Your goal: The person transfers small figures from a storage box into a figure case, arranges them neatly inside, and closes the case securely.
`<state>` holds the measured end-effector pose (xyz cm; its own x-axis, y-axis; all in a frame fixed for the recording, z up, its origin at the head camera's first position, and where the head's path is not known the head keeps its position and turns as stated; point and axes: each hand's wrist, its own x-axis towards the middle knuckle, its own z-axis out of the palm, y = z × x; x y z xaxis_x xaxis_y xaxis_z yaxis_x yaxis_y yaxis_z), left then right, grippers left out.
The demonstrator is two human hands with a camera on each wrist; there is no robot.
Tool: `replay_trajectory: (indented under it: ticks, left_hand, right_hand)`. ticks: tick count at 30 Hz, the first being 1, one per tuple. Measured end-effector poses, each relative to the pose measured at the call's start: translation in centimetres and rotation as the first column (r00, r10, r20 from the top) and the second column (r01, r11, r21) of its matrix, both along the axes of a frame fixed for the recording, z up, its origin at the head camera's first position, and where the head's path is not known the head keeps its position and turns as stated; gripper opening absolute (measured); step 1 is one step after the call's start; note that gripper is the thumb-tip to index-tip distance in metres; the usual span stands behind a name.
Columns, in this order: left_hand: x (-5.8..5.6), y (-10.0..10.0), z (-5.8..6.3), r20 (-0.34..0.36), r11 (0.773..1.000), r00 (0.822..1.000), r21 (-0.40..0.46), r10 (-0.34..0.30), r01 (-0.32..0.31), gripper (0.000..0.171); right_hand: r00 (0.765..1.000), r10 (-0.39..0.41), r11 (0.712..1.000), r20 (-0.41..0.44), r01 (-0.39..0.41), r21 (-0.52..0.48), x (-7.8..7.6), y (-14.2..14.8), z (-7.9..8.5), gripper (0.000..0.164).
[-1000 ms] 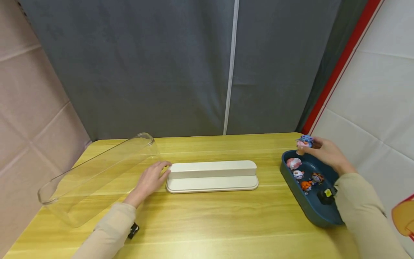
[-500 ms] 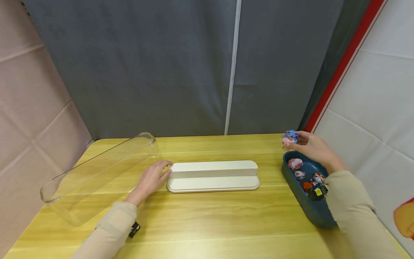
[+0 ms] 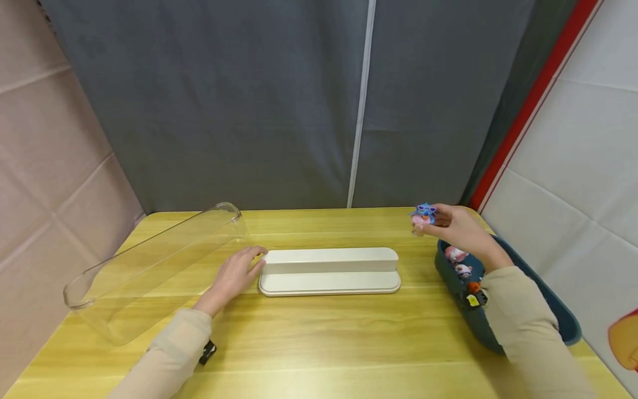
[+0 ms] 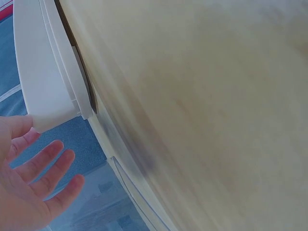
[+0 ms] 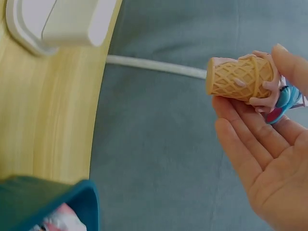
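Note:
A small figurine (image 3: 423,215) with a blue character on a pink-topped waffle cone is pinched between the thumb and fingers of my right hand (image 3: 461,228), above the table. In the right wrist view the figurine's cone base (image 5: 238,78) points left and its blue head is partly hidden by the thumb. At the table's middle lies a white two-step display base (image 3: 329,271). My left hand (image 3: 238,272) touches the base's left end with thumb and index fingertip; in the left wrist view its other fingers (image 4: 53,173) are spread and relaxed.
A dark blue bin (image 3: 563,316) at the right holds several small figurines (image 3: 463,270), partly covered by the right forearm. On the left, a long transparent cover (image 3: 154,271) lies at a slant. A grey curtain (image 3: 249,111) hangs behind the wooden table (image 3: 319,343).
My right hand has carried the figurine left, out from over the blue bin. The left hand remains at the end of the white base.

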<state>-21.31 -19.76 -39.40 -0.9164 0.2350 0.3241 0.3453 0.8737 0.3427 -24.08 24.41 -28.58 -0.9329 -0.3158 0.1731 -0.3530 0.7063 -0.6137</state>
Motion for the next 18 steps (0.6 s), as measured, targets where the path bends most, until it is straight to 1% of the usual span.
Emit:
replay_trajectory:
  ticks: [2,7,11,15,18]
  left_hand:
    - [0.0,0.0,0.0,0.001,1.0,1.0,0.0,0.0,0.0,0.022]
    - [0.0,0.0,0.0,0.004,1.0,1.0,0.0,0.0,0.0,0.022]
    - [0.0,0.1,0.0,0.006,1.0,1.0,-0.002,0.001,-0.001,0.022]
    - [0.0,0.2,0.0,0.004,1.0,1.0,0.001,-0.001,0.001,0.023]
    - [0.0,0.2,0.0,0.0,1.0,1.0,0.003,-0.003,0.003,0.023]
  right_hand:
    - [1.0,0.016,1.0,0.023,-0.015,-0.025,0.1,-0.5,-0.2,0.052]
    - [0.997,0.027,0.999,0.072,-0.025,-0.037,0.2,-1.5,-0.9,0.061]
    - [0.996,0.059,0.997,0.073,-0.055,-0.052,0.1,-2.2,-1.4,0.054]
    - [0.992,0.112,0.991,0.066,-0.106,-0.086,-0.1,-2.8,-2.1,0.048]
    - [0.986,0.154,0.983,0.064,-0.147,-0.107,-0.1,-3.4,-2.6,0.047]
